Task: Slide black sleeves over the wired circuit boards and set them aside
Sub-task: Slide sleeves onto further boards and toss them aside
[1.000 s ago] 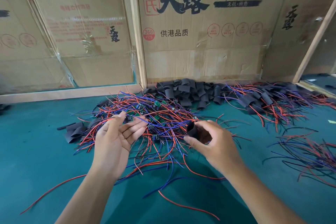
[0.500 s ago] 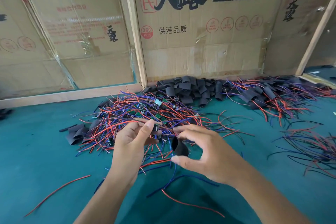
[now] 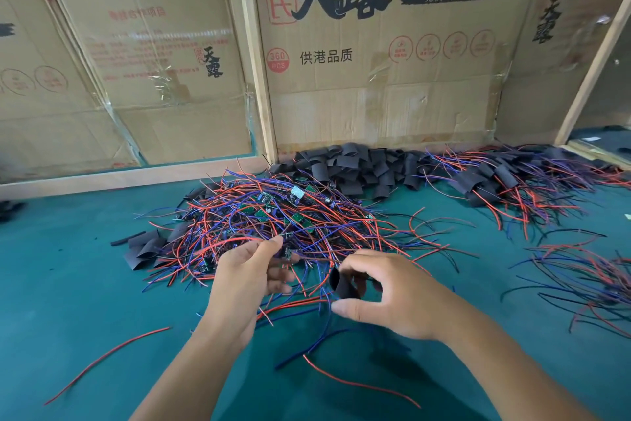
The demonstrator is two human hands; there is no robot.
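A: What's each hand doing?

B: The right hand (image 3: 386,297) pinches a short black flexible sleeve (image 3: 343,284) between thumb and fingers, its open end turned toward the left hand (image 3: 246,280). The left hand's fingers curl round a small wired circuit board (image 3: 288,252) with red and blue leads, lifted just off the big tangled heap of red, blue and black wired boards (image 3: 273,219) on the teal mat (image 3: 68,284)

A: So board and sleeve are near, not yet joined?

B: Right, a small gap between them

A: What could spoil it?

B: I'd guess the trailing leads are snagged in the heap, so pulling could drag neighbours along or jerk the board askew. The soft sleeve mouth may also flatten under the pinch and catch a board corner

A: Any containers?

B: No bins or trays. Loose piles only: empty black sleeves (image 3: 355,168) against the printed cardboard wall (image 3: 375,79), and sleeved boards with wires (image 3: 505,181) well to the right
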